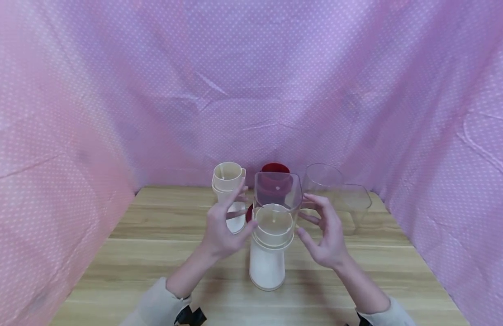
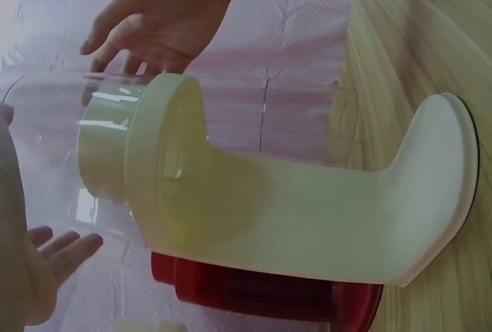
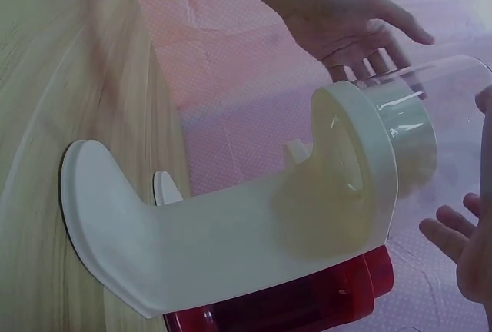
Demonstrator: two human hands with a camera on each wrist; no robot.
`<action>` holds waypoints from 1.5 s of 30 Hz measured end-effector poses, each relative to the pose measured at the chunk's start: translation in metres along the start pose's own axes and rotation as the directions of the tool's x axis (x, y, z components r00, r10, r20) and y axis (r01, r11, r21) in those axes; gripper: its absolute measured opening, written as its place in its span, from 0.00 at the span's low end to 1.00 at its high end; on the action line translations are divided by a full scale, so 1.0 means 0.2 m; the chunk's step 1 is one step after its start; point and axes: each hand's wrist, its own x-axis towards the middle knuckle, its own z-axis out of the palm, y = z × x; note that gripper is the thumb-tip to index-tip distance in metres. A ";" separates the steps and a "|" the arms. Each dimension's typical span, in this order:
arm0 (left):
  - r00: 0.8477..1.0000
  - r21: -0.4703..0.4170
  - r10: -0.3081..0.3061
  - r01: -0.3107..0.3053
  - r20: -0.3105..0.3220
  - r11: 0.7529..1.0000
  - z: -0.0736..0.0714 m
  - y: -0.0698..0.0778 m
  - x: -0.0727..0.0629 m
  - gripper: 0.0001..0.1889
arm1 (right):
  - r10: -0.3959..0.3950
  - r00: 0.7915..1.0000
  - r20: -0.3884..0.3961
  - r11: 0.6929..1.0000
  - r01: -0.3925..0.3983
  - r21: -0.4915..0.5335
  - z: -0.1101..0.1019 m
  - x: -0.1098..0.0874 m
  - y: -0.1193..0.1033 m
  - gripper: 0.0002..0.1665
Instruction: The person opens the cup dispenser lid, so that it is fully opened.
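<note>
In front of me a white stand [image 1: 268, 267] stands upright on the table, with a round cream collar [image 1: 273, 233] at its top. A clear plastic container [image 1: 277, 190] sits over that collar, its rim upward. My left hand [image 1: 223, 228] is at the container's left side, fingers spread and thumb near its lower wall. On the other side, my right hand [image 1: 326, 233] has its fingers loosely extended, fingertips close to the wall. The right wrist view shows the container's lower end around the collar's raised ring [image 3: 411, 128].
Behind and left is another white stand with a cream top [image 1: 228, 176]. A red stand [image 1: 276, 168] is behind the front one, partly hidden. Two clear containers, one round-rimmed [image 1: 322, 176] and one nearer [image 1: 353, 203], stand at the right. Pink dotted cloth [image 1: 251, 90] surrounds the wooden table [image 1: 154, 271].
</note>
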 end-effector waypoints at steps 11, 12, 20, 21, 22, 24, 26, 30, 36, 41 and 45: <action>0.932 -0.256 -0.129 0.223 0.338 0.941 -0.04 -0.16 0.02 0.39 | 0.158 0.987 0.016 0.987 -0.158 -0.010 0.04 -0.04 0.00 0.33; 0.933 -0.253 -0.127 0.220 0.337 0.942 -0.04 -0.17 0.02 0.38 | 0.161 0.987 0.012 0.987 -0.160 -0.020 0.04 -0.05 0.00 0.33; 0.968 -0.162 -0.158 0.191 0.197 0.968 0.00 -0.11 -0.03 0.37 | 0.155 0.988 0.013 0.988 -0.155 -0.003 0.07 -0.03 0.03 0.31; 0.969 -0.157 -0.160 0.190 0.188 0.969 0.00 -0.11 -0.04 0.37 | 0.152 0.988 0.016 0.988 -0.152 0.002 0.07 -0.02 0.03 0.31; 0.970 -0.154 -0.160 0.189 0.182 0.970 0.01 -0.11 -0.04 0.37 | 0.149 0.989 0.017 0.989 -0.149 0.007 0.07 -0.02 0.03 0.31; 0.970 -0.166 -0.157 0.189 0.185 0.968 0.01 -0.12 -0.04 0.36 | 0.144 0.990 0.012 0.990 -0.144 0.007 0.07 -0.02 0.02 0.31; 0.967 -0.185 -0.150 0.188 0.204 0.965 0.01 -0.15 -0.03 0.36 | 0.159 0.987 0.008 0.987 -0.159 -0.004 0.06 -0.02 0.01 0.30; 0.955 -0.247 -0.139 0.206 0.263 0.947 0.00 -0.20 -0.03 0.35 | 0.232 0.972 0.044 0.972 -0.230 -0.044 0.04 -0.02 -0.02 0.30; 0.948 -0.266 -0.140 0.219 0.285 0.939 0.00 -0.21 -0.04 0.33 | 0.262 0.963 0.066 0.964 -0.258 -0.069 0.05 -0.04 -0.02 0.26; 0.953 -0.204 -0.174 0.227 0.247 0.952 0.02 -0.18 -0.06 0.34 | 0.203 0.979 0.029 0.978 -0.201 -0.047 0.07 -0.03 0.01 0.24; 0.958 -0.151 -0.187 0.222 0.216 0.963 0.02 -0.17 -0.07 0.35 | 0.181 0.983 0.035 0.983 -0.179 -0.046 0.08 -0.02 0.03 0.24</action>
